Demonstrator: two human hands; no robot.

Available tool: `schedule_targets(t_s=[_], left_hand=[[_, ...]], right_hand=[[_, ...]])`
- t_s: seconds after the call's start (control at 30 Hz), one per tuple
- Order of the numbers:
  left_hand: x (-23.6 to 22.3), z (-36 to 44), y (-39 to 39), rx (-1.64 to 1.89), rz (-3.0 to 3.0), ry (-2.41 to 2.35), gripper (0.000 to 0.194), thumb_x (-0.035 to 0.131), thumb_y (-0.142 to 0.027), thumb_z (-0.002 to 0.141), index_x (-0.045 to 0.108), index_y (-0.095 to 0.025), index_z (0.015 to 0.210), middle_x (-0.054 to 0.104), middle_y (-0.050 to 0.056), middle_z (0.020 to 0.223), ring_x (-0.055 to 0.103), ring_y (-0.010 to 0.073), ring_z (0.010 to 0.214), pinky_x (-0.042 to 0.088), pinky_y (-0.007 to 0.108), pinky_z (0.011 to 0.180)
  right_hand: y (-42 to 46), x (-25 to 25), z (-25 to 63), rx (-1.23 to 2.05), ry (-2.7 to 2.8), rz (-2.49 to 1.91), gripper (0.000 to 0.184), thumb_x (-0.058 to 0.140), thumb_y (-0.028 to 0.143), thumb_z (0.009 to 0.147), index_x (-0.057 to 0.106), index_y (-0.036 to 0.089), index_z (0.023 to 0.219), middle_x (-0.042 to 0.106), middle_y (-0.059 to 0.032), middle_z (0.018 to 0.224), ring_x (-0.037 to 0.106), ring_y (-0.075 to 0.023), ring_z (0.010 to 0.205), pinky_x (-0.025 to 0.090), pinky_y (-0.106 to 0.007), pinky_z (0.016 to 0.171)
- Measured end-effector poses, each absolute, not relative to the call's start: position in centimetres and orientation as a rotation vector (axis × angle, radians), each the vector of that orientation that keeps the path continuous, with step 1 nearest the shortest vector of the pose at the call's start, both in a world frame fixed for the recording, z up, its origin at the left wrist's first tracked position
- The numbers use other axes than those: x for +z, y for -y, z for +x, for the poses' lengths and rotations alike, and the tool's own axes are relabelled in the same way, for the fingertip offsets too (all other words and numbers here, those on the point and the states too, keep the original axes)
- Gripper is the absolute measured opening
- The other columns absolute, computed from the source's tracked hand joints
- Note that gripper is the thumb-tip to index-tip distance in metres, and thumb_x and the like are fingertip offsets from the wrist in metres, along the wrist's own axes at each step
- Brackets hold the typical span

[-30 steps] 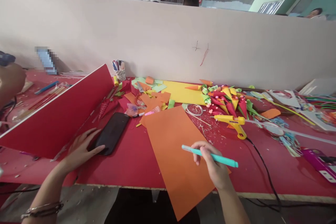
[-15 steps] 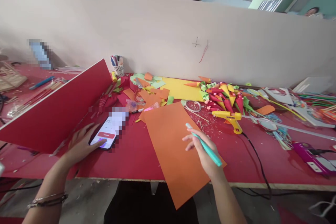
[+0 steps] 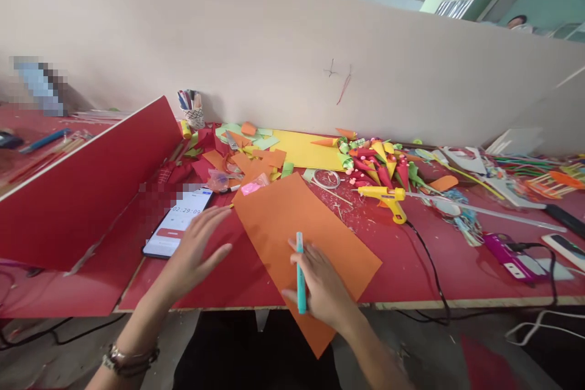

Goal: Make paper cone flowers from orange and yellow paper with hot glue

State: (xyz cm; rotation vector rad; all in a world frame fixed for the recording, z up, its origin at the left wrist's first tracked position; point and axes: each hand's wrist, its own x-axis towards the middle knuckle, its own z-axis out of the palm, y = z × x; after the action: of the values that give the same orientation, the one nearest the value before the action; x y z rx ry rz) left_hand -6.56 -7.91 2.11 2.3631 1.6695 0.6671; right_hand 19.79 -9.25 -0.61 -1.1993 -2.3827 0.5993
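Note:
My right hand (image 3: 320,286) is closed round a teal pen (image 3: 300,271), held upright over the near end of a large orange paper sheet (image 3: 297,225) that lies on the red table (image 3: 411,268) and overhangs its front edge. My left hand (image 3: 198,250) hovers open with fingers spread, between the orange sheet and a phone (image 3: 176,222) whose screen is lit. The left wrist wears a bracelet.
A red board (image 3: 86,189) stands tilted at the left. Paper scraps (image 3: 249,158), rolled paper cones (image 3: 379,161), a yellow glue gun (image 3: 386,198) with its cord, a pen cup (image 3: 192,109) and a purple device (image 3: 509,256) lie about. A beige partition (image 3: 283,55) backs the table.
My left hand has lifted off the phone and moved right toward the orange sheet. The phone screen lit up. My right hand drew nearer, turning the pen upright.

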Motion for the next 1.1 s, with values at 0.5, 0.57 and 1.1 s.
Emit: schedule_targets(t_s=[0.5, 0.57, 1.1], left_hand=[[-1.2, -1.9, 9.7, 0.207, 2.587, -1.516, 0.061, 0.037, -0.055, 0.079, 0.028, -0.024, 0.131, 0.032, 0.006, 0.137, 0.030, 0.0254, 0.122, 0.026, 0.043, 0.099], [-0.8, -1.6, 10.3, 0.231, 2.554, -1.549, 0.059, 0.039, -0.054, 0.078, 0.032, -0.025, 0.129, 0.037, 0.007, 0.133, 0.035, 0.0261, 0.117, 0.030, 0.043, 0.095], [3.0, 1.3, 10.1, 0.434, 2.626, -1.136, 0.031, 0.027, -0.034, 0.090, 0.045, -0.016, 0.072, 0.053, 0.000, 0.058, 0.044, 0.0113, 0.046, 0.029, 0.025, 0.047]], right_hand=[[7.4, 0.0, 23.6, 0.781, 2.102, -1.311, 0.024, 0.045, 0.029, 0.081, 0.043, 0.023, 0.105, 0.049, -0.0085, 0.118, 0.044, -0.0213, 0.112, 0.036, -0.039, 0.092], [7.4, -0.2, 23.3, 0.754, 2.108, -1.299, 0.024, 0.046, 0.029, 0.081, 0.045, 0.023, 0.104, 0.051, -0.0090, 0.115, 0.044, -0.0222, 0.111, 0.036, -0.039, 0.092], [8.0, 4.2, 18.5, 1.445, 1.912, -0.877, 0.022, 0.045, 0.032, 0.081, 0.058, 0.017, 0.070, 0.049, 0.0036, 0.052, 0.045, -0.0074, 0.048, 0.035, -0.020, 0.048]])
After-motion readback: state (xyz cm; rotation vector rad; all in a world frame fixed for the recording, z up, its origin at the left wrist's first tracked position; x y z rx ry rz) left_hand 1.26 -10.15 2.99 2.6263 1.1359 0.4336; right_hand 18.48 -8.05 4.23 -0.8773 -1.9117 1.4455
